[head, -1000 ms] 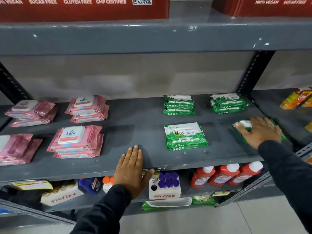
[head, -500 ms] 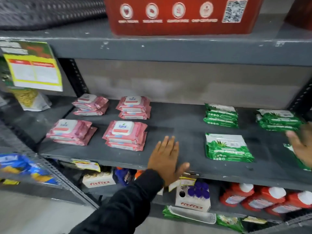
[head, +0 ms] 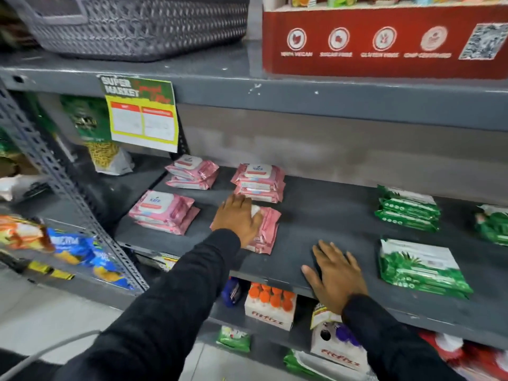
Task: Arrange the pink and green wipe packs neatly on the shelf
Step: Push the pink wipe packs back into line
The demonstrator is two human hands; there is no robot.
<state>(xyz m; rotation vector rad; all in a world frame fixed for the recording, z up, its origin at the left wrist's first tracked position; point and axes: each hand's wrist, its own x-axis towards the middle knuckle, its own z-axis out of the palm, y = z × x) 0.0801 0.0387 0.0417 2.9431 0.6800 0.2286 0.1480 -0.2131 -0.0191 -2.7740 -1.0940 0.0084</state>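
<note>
Four stacks of pink wipe packs lie on the left half of the grey shelf (head: 330, 215): back left (head: 192, 173), back right (head: 259, 182), front left (head: 163, 211) and front right (head: 268, 232). My left hand (head: 237, 220) lies palm down on the front right pink stack and covers its lid. Green wipe packs lie on the right half: a back stack (head: 408, 209), a front stack (head: 420, 266) and one cut off at the right edge (head: 493, 224). My right hand (head: 334, 273) rests flat on the bare shelf near its front edge, holding nothing.
A grey woven basket (head: 132, 26) and a red display box (head: 384, 39) sit on the shelf above. A yellow price sign (head: 143, 114) hangs at the left. A perforated steel post (head: 68, 188) borders the bay. Fitfizz boxes (head: 270, 306) stand on the shelf below.
The view has swung left. My left hand moved from the shelf's front edge onto the front right pink stack. My right hand left the green pack and came down on the bare shelf.
</note>
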